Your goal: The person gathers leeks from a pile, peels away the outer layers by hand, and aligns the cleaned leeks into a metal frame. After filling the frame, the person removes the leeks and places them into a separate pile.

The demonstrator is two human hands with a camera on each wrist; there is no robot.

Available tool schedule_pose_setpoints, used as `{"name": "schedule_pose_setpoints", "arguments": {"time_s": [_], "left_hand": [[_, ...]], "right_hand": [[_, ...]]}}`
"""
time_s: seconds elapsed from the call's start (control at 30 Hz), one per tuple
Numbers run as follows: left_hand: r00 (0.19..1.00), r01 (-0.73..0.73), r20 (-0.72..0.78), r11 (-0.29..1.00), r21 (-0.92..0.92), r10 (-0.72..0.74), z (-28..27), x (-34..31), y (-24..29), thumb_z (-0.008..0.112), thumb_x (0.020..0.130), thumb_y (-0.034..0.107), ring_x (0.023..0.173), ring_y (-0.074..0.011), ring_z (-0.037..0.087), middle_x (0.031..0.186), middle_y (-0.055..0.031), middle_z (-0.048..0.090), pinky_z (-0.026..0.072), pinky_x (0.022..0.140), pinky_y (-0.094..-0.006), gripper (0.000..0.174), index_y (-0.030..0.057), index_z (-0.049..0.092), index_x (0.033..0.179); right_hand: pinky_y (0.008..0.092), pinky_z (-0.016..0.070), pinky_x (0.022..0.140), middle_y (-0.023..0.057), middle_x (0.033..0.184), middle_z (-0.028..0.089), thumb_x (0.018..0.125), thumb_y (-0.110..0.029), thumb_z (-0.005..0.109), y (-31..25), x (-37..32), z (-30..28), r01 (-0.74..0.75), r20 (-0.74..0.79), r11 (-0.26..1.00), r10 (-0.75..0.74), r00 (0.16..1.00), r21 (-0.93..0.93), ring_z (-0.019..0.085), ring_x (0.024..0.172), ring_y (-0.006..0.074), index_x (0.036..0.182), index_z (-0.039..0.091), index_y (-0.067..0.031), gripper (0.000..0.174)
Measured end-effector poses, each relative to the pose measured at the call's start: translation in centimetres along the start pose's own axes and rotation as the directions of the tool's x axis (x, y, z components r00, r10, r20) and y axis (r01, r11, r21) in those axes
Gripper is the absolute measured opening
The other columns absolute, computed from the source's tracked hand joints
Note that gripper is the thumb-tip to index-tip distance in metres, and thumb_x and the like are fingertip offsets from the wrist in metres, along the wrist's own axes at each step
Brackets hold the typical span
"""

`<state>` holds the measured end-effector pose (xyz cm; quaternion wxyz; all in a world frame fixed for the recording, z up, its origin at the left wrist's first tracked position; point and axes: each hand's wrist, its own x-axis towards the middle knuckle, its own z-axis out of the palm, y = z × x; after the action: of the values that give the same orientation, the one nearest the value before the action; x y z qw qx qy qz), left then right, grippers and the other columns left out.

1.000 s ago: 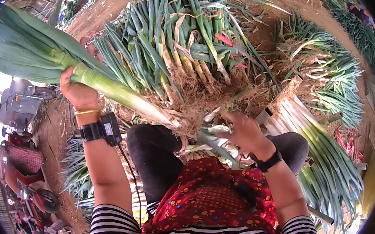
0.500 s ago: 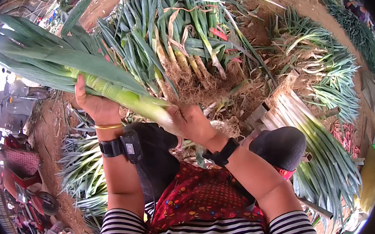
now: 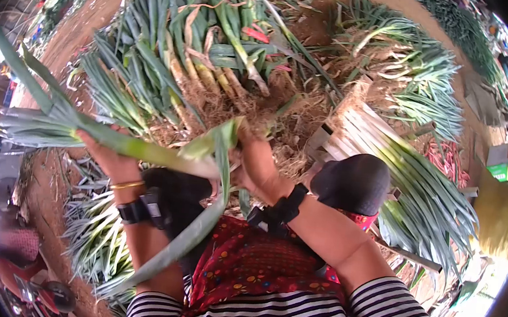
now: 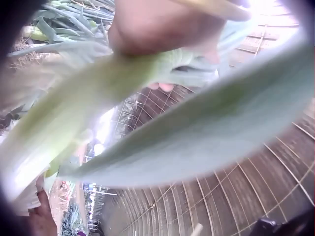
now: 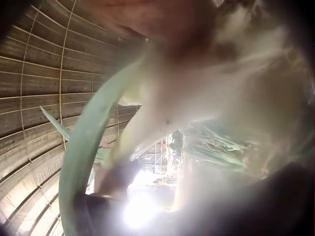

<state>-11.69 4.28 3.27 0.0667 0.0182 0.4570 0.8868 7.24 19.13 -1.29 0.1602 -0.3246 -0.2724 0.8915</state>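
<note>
My left hand (image 3: 114,159) grips a thick leek (image 3: 161,155) around its green upper part, the leaves fanning out to the left. At the pale root end, my right hand (image 3: 258,165) pinches an outer leaf (image 3: 200,224) that has come away from the stalk and hangs down across the left forearm. In the left wrist view the leek stalk (image 4: 74,105) runs down from the palm, and the broad loose leaf (image 4: 211,132) crosses in front. The right wrist view is blurred; the curved leaf (image 5: 91,132) hangs beside the pale stalk (image 5: 182,98).
Ahead lies a heap of leeks (image 3: 185,46) with dry roots. On the right, a metal rack (image 3: 317,143) holds cleaned leeks (image 3: 397,155), with more leeks (image 3: 434,94) behind. Another pile (image 3: 95,228) lies at the left, beyond it a red scooter (image 3: 23,264).
My right hand has come over to the leek's root end and pulled an outer leaf loose, which now hangs down. The left hand has lowered the leek, still gripping it.
</note>
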Motion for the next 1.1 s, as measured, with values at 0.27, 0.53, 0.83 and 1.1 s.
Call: {"name": "schedule_pose_setpoints", "arguments": {"time_s": [0.27,0.53,0.83,1.1], "left_hand": [[0.930,0.264,0.281,0.962,-0.071,-0.235,-5.9,6.8,3.5,0.051,0.084,0.056,0.062,-0.0121,0.047,0.072,-0.0022,0.048,0.0443,0.054,-0.0226,0.045,0.0112,0.050,0.091],[0.938,0.262,0.273,0.954,-0.148,-0.215,-10.1,12.2,7.0,0.053,0.081,0.059,0.066,-0.0148,0.050,0.075,-0.0027,0.050,0.0465,0.060,-0.0266,0.052,0.0079,0.048,0.090],[0.966,-0.234,-0.075,0.959,0.159,0.248,-6.2,8.2,10.0,0.052,0.081,0.062,0.067,-0.0219,0.053,0.078,-0.0078,0.055,0.0486,0.060,-0.0369,0.056,0.0093,0.051,0.102],[0.931,-0.275,-0.203,0.948,0.162,0.305,-0.9,2.5,10.5,0.054,0.086,0.049,0.072,-0.0216,0.054,0.088,-0.0086,0.055,0.0482,0.062,-0.0328,0.048,0.0078,0.049,0.110]], "right_hand": [[0.0325,0.0436,0.062,0.0127,0.075,0.058,0.092,-0.015,0.047,-1.3,-10.8,0.0,0.615,0.606,0.572,-0.242,0.758,-0.542,0.057,0.067,0.0276,0.096,0.056,0.0025,0.020],[0.0363,0.0466,0.065,0.0168,0.083,0.059,0.091,-0.014,0.048,-6.9,-16.5,-6.4,0.662,0.505,0.501,-0.428,0.749,-0.557,0.058,0.071,0.0336,0.097,0.055,0.0047,0.021],[0.0447,0.0413,0.083,0.0161,0.095,0.060,0.077,-0.013,0.060,-6.4,-6.4,-11.0,0.245,0.466,-0.500,-0.384,0.797,-0.831,0.056,0.091,0.0341,0.108,0.053,-0.0043,0.032],[0.0346,0.0477,0.081,0.0107,0.107,0.059,0.079,-0.027,0.063,-2.3,-3.2,2.0,0.690,0.845,-0.506,-0.425,0.323,-0.518,0.058,0.095,0.0258,0.116,0.055,-0.0067,0.043]]}}
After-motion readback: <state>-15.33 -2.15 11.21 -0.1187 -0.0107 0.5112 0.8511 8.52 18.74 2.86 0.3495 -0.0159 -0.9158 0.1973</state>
